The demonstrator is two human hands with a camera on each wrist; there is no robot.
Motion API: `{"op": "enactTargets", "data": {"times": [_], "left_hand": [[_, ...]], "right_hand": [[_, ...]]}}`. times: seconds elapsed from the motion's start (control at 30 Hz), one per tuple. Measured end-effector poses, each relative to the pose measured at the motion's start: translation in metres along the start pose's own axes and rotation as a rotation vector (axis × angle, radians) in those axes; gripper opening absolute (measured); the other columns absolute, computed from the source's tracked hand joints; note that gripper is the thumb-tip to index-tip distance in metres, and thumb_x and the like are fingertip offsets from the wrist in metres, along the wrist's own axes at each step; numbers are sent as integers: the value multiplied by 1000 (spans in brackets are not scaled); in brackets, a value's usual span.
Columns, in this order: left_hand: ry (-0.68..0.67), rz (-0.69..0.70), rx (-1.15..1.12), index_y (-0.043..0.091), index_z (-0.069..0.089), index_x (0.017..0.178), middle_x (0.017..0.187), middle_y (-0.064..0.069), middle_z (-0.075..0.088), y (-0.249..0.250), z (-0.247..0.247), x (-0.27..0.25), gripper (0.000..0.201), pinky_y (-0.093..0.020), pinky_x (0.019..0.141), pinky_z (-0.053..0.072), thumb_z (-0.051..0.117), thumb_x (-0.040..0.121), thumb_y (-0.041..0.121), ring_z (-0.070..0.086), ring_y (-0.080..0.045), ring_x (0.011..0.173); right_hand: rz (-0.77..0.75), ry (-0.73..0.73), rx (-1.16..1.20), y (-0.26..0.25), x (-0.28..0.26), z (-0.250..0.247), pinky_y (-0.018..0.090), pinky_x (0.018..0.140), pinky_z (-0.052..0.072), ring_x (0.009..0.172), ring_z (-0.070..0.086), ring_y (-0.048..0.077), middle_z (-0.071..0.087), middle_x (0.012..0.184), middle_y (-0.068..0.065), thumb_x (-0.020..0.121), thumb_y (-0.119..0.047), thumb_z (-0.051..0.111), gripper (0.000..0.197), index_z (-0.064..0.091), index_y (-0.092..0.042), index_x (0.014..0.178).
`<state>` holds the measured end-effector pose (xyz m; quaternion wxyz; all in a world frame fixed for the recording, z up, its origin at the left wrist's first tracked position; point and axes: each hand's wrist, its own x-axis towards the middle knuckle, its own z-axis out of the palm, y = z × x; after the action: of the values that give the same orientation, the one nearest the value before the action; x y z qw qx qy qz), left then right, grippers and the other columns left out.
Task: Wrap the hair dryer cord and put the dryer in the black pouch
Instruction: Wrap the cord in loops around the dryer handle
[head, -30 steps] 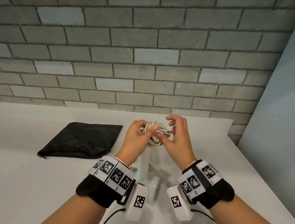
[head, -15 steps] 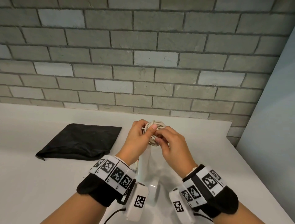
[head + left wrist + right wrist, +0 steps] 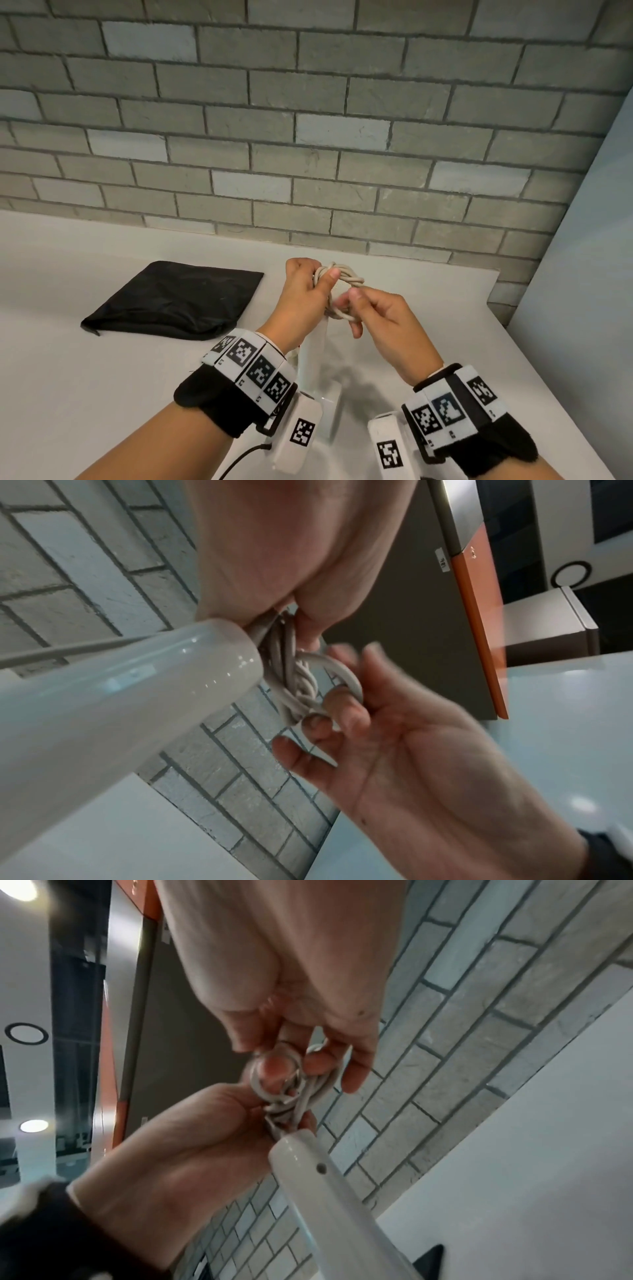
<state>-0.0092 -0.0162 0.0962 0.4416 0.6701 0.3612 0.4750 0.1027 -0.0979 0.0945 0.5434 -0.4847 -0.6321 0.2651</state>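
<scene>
Dryer (image 3: 317,359) – one, white, upright mid-surface | cord (image 3: 337,289) – one coiled bundle atop its handle | left hand (image 3: 305,291) grips coil | right hand (image 3: 380,318) pinches a loop | black pouch (image 3: 171,301) – one, flat, left on surface (image 3: 85,394)

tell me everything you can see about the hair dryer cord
The cord is a smooth off-white cable, rubbery looking, gathered into a tight bundle of several loops at the end of the glossy white dryer handle, above the white table. The left hand grips the bundle, thumb across the top. The right hand has a finger hooked through one loop. The plug cannot be made out.
</scene>
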Motion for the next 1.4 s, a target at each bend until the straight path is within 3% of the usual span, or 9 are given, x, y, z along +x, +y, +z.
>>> {"op": "enactTargets", "data": {"times": [0.1, 0.37, 0.63, 0.77, 0.93, 1.0, 1.1, 1.23, 1.4], "left_hand": [[1, 11, 15, 11, 50, 94, 110, -3, 35, 1, 1, -1, 15, 2, 59, 38, 49, 92, 26, 41, -3, 74], [-13, -11, -37, 18, 50, 79, 109, -5, 36, 4, 3, -4, 13, -4, 52, 44, 53, 90, 24, 46, -5, 72], [18, 37, 20, 7, 49, 90, 105, -4, 34, 4, 4, -3, 15, -1, 57, 41, 51, 91, 21, 42, -3, 70], [24, 17, 36, 7, 49, 89, 113, -7, 37, 1, 2, 1, 18, -11, 70, 41, 48, 92, 25, 44, -3, 75], [73, -31, -37, 4, 50, 92, 121, -8, 37, 4, -6, 6, 24, -4, 56, 45, 43, 95, 27, 49, -4, 71], [53, -43, -42, 6, 51, 96, 123, -9, 38, 3, -6, 7, 24, -7, 63, 46, 42, 95, 29, 50, -5, 73], [12, -53, -17, 16, 48, 88, 121, -17, 46, -1, -4, 6, 22, -25, 79, 40, 39, 95, 34, 48, -10, 76], [4, -59, -71, 5, 48, 103, 119, -23, 51, -5, -4, 7, 31, -11, 63, 43, 37, 96, 33, 52, -11, 78], [34, -23, -14, 11, 43, 98, 116, -13, 43, 0, -4, 6, 21, -13, 67, 40, 34, 97, 30, 47, -5, 76]], "right_hand": [[-53, -73, -71, 0, -10, -4, 11, 74, 37, 68, 47, 1, 50, 64, -8, 87, -40, 47, 33, 69, -21, 70], [-35, -87, -326, 2, -5, -10, 12, 65, 40, 62, 51, -1, 62, 68, -16, 92, -23, 46, 22, 63, -26, 106], [-9, -196, -692, -4, -7, -15, 34, 87, 39, 87, 47, 6, 55, 69, -18, 93, -22, 48, 29, 54, -28, 120], [-46, -323, -557, 2, -11, -25, 25, 88, 36, 88, 40, 3, 51, 79, -23, 87, -12, 55, 21, 71, -24, 96], [31, -139, -238, 28, -37, -36, 19, 87, 44, 111, 48, 3, 45, 113, -6, 69, -2, 48, 36, 62, -30, 51], [153, -129, -79, 40, -44, -34, 24, 80, 49, 101, 56, 10, 52, 108, 1, 66, -4, 42, 41, 67, -36, 58], [244, -95, 58, 45, -46, -31, 24, 75, 52, 87, 63, 14, 60, 94, 8, 75, -6, 45, 26, 71, -10, 76], [202, 259, 365, 42, -40, -33, 25, 60, 55, 65, 67, 17, 61, 75, 10, 89, 8, 42, 22, 59, -5, 93], [299, 241, 670, 22, -36, -47, 16, 34, 26, 41, 35, 8, 40, 51, -2, 89, -7, 40, 22, 52, -12, 107]]}}
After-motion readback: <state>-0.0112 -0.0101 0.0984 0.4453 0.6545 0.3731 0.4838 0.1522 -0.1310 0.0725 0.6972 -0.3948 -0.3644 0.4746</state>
